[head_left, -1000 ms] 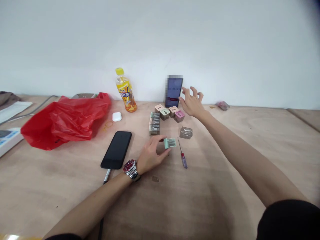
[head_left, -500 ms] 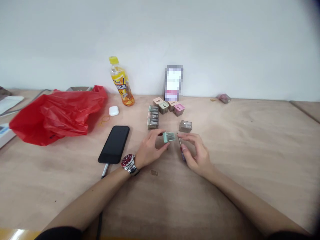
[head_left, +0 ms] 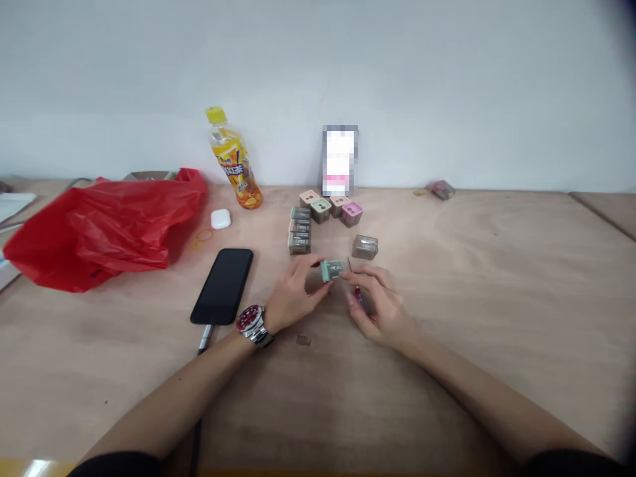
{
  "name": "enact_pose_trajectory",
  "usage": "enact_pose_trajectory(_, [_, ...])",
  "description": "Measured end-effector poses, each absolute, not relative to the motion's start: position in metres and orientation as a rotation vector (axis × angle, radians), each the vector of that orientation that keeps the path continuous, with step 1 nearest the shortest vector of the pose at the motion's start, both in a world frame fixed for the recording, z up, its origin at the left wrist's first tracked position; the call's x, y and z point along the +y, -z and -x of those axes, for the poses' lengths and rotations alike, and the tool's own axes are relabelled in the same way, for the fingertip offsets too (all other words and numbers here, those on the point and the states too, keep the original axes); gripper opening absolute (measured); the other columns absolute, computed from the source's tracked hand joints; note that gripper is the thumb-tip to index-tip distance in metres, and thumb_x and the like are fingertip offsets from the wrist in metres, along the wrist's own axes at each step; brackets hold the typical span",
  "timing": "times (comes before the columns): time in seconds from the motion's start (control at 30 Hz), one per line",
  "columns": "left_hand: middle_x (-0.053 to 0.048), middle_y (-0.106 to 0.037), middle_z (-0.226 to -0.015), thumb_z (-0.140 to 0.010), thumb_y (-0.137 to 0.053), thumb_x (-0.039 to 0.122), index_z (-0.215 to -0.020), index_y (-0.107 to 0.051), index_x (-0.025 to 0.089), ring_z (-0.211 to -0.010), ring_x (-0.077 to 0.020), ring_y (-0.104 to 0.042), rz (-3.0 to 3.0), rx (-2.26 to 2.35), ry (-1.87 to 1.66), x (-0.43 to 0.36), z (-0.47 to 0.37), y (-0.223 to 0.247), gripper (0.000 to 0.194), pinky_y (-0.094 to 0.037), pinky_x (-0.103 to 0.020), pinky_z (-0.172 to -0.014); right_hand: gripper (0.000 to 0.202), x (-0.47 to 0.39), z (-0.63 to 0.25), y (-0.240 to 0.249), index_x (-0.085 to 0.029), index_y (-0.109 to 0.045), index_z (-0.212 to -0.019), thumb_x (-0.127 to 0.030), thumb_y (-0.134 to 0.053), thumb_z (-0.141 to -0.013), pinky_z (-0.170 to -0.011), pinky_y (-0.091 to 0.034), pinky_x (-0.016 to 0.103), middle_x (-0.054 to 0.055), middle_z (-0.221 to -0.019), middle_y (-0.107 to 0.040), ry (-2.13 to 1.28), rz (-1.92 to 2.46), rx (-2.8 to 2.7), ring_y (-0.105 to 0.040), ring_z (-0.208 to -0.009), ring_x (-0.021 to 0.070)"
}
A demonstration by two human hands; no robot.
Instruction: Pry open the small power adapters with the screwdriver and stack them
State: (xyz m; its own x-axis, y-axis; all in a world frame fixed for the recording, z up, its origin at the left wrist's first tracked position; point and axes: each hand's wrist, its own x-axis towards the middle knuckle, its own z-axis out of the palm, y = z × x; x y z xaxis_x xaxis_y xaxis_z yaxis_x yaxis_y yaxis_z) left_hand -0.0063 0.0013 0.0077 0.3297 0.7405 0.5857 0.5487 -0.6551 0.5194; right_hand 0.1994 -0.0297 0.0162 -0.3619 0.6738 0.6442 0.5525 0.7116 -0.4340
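Note:
Between thumb and fingertips, my left hand point(head_left: 293, 291) holds the pale green inner part of a pencil sharpener point(head_left: 332, 269), its two-hole lid end towards my palm. My right hand point(head_left: 381, 310) keeps a thin screwdriver point(head_left: 357, 290) in its fingers, metal shaft pointing away from me. One right fingertip reaches the sharpener's right side. Just beyond the right hand lies a smoky clear sharpener case point(head_left: 365, 247) without a lid. Three sharpeners lie on their sides in a row point(head_left: 300, 230), and several upright ones with two-hole lids, including a pink one point(head_left: 352, 211), stand behind.
A black phone point(head_left: 222, 286) with a cable lies left of my left hand. Further left are a red plastic bag point(head_left: 114, 225), a white earbud case point(head_left: 220, 218) and a drink bottle point(head_left: 233, 162). A lit phone point(head_left: 340, 159) leans on the wall. A small wrapped item point(head_left: 442, 190) sits back right.
The sharpener part has turned in my left fingers, and a small dark spot now shows on its face. My right fingers have moved in to it, and the screwdriver shows a red band.

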Motion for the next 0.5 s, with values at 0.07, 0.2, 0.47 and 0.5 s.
enact_pose_trajectory(0.07, [-0.009,-0.063,-0.114,-0.086,-0.066,0.025,-0.123,-0.05,0.019,-0.106,-0.0209,-0.063,-2.374,1.173,-1.225,0.001,0.006,-0.008,0.04,-0.054,-0.038,-0.092,0.044,-0.03,-0.199,-0.017,-0.026,-0.05,-0.122,-0.011,-0.058,-0.082,-0.091,-0.052,0.053,0.01,-0.113,-0.067,-0.192,0.924,-2.058,-0.058,-0.11,0.0302])
enact_pose_trajectory(0.2, [-0.009,-0.063,-0.114,-0.086,-0.065,0.025,-0.123,-0.05,0.019,-0.106,-0.0207,-0.063,-2.375,1.183,-1.208,0.001,0.007,-0.008,0.04,-0.054,-0.038,-0.093,0.043,-0.031,-0.198,-0.018,-0.026,-0.05,-0.121,-0.01,-0.058,-0.082,-0.091,-0.052,0.051,0.01,-0.114,-0.067,-0.238,0.894,-2.048,-0.058,-0.109,0.0288])
enact_pose_trajectory(0.47, [-0.009,-0.063,-0.115,-0.087,-0.065,0.024,-0.124,-0.049,0.019,-0.107,-0.0207,-0.063,-2.356,1.229,-1.219,0.002,0.006,-0.008,0.041,-0.053,-0.037,-0.094,0.022,-0.006,-0.234,-0.03,-0.02,-0.059,-0.102,-0.012,-0.053,-0.083,-0.076,-0.054,0.045,0.008,-0.089,-0.061,-0.239,0.841,-2.357,-0.057,-0.086,0.0247])
enact_pose_trajectory(0.5, [-0.009,-0.063,-0.116,-0.087,-0.065,0.023,-0.124,-0.049,0.019,-0.107,-0.021,-0.063,-2.345,1.238,-1.213,0.002,0.006,-0.007,0.041,-0.053,-0.038,-0.094,0.023,-0.002,-0.24,-0.032,-0.019,-0.061,-0.103,-0.012,-0.052,-0.083,-0.077,-0.054,0.045,0.009,-0.093,-0.061,-0.218,0.853,-2.452,-0.057,-0.088,0.0251])
